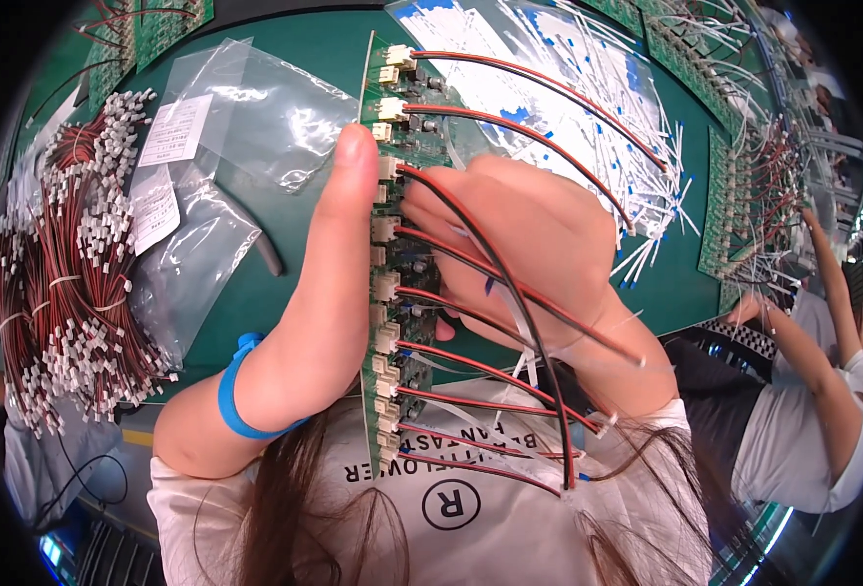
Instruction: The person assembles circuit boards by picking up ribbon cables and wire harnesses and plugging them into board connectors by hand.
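Note:
A long green circuit board panel (pixel 378 376) stands on edge in front of me. White connectors line it, and red-and-black wires (pixel 539 112) run from them to the right. My left hand (pixel 338 244) grips the panel from its left side, thumb laid along the edge; its other fingers are hidden behind the board. On the component side, my right hand (pixel 539 225) is closed, fingers curled against the board among the wires. What its fingertips hold is hidden. A thin white strip with a blue mark (pixel 491 285) hangs beside that hand.
Bundled red-and-black wires with white connectors (pixel 80 283) lie at left, next to clear plastic bags (pixel 255 107) and a short grey tube (pixel 260 239). Blue-tipped white strips (pixel 539 59) spread at the back right. More wired boards (pixel 719 195) line the green table's right edge, near another person's arm (pixel 812 342).

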`<state>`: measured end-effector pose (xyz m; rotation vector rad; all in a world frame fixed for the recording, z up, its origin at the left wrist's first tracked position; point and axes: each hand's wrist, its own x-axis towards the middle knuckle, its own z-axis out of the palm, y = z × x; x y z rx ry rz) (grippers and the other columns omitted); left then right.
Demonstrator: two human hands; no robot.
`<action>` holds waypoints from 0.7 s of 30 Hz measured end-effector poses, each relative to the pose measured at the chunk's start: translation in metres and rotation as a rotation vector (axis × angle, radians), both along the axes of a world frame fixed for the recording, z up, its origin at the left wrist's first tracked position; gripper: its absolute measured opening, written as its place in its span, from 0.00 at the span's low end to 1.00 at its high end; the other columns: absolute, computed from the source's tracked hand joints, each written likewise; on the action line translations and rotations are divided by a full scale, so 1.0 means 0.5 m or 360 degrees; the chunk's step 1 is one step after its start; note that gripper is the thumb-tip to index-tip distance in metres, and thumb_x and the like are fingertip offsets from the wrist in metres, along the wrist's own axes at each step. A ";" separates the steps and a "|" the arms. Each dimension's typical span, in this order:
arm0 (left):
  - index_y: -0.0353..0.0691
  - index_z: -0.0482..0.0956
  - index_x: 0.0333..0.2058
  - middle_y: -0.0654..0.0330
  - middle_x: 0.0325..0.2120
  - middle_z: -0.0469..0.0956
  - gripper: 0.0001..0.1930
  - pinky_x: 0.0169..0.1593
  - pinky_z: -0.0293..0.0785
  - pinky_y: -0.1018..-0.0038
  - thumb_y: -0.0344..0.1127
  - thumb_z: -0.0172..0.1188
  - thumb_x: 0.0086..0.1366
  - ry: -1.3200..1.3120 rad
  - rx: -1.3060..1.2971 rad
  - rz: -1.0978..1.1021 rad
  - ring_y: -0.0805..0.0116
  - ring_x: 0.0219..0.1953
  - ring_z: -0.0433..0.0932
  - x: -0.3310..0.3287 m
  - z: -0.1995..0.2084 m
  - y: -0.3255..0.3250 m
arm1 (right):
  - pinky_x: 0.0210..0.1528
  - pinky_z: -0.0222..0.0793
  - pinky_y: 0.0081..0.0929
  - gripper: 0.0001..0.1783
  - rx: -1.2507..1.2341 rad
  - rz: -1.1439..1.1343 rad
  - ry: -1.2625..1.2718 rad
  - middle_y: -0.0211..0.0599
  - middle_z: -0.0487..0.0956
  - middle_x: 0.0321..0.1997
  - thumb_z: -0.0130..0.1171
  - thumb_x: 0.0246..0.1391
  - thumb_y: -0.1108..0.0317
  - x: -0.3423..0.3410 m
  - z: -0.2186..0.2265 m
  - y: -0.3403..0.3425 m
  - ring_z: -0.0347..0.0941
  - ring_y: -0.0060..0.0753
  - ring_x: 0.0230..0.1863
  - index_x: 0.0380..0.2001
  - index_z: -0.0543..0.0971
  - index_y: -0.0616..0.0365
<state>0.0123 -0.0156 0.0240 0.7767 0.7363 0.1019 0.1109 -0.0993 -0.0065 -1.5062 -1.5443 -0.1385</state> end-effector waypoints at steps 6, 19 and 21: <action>0.38 0.75 0.39 0.62 0.27 0.77 0.37 0.27 0.69 0.81 0.67 0.30 0.63 -0.0075 0.0095 -0.0274 0.76 0.26 0.74 -0.018 -0.019 0.023 | 0.22 0.63 0.29 0.14 -0.0303 -0.0020 0.0089 0.34 0.68 0.20 0.61 0.37 0.71 0.000 0.013 -0.011 0.68 0.37 0.20 0.32 0.74 0.58; 0.37 0.74 0.41 0.58 0.29 0.78 0.33 0.27 0.72 0.79 0.64 0.38 0.61 -0.0045 -0.0045 -0.0124 0.73 0.25 0.75 -0.012 0.001 0.034 | 0.22 0.65 0.20 0.12 -0.0329 -0.0053 0.0480 0.34 0.76 0.24 0.67 0.41 0.72 0.020 0.036 -0.006 0.71 0.26 0.21 0.32 0.78 0.59; 0.37 0.74 0.39 0.57 0.28 0.78 0.29 0.27 0.73 0.78 0.61 0.43 0.60 -0.0150 -0.0115 -0.0254 0.72 0.25 0.76 -0.012 -0.004 0.044 | 0.26 0.69 0.26 0.10 -0.0314 -0.0001 0.0534 0.37 0.75 0.23 0.64 0.44 0.69 0.031 0.041 -0.014 0.73 0.36 0.24 0.31 0.77 0.58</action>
